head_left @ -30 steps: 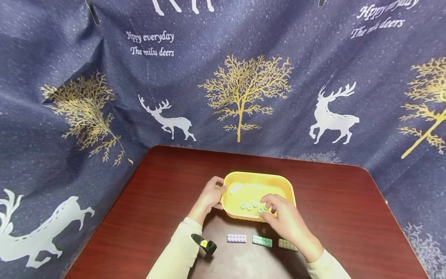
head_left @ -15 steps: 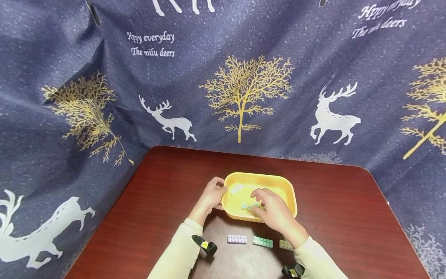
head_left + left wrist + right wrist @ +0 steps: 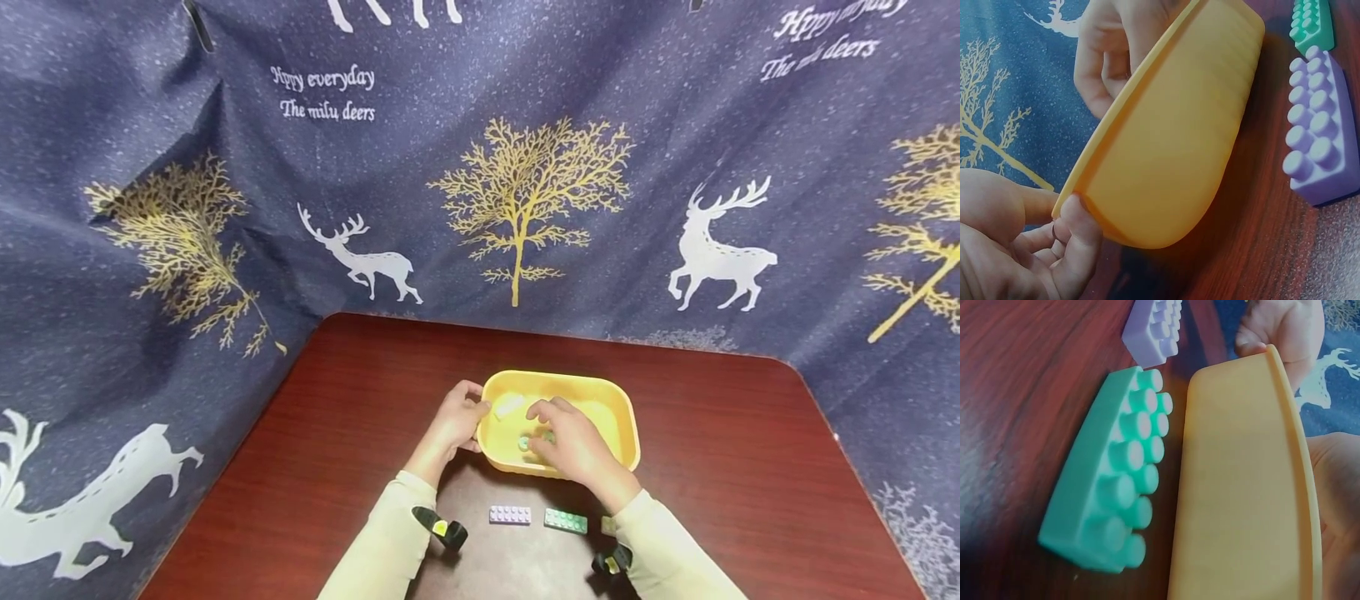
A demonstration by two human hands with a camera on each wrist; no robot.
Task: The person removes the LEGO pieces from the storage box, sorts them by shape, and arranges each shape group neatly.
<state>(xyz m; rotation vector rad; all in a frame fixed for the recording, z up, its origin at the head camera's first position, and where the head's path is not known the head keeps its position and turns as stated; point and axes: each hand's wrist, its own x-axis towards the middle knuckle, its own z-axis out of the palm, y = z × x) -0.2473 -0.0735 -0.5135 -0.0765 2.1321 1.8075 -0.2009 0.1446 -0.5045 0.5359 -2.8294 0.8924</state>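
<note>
A yellow bin (image 3: 626, 425) stands on the table, with several small pale-green round pieces (image 3: 523, 442) inside. My left hand (image 3: 456, 414) grips the bin's left rim, thumb on one side and fingers on the other, as the left wrist view also shows. Over the bin's front half reaches my right hand (image 3: 573, 442). Its thumb and bent fingers stand apart, close over the round pieces, and hide some of them. In the right wrist view the bin's wall (image 3: 1241, 475) covers the right fingertips. A pale block-like piece (image 3: 510, 406) lies at the bin's back left.
In front of the bin a purple toy brick (image 3: 510, 515), a green one (image 3: 566, 522) and a yellowish one (image 3: 608, 526) lie in a row on the dark red table (image 3: 360, 375). The right forearm partly covers the yellowish brick. A blue patterned cloth (image 3: 450, 250) hangs behind.
My right hand has moved left inside the bin, across the small round pieces. The left hand stays on the rim, and the bin and bricks keep their places.
</note>
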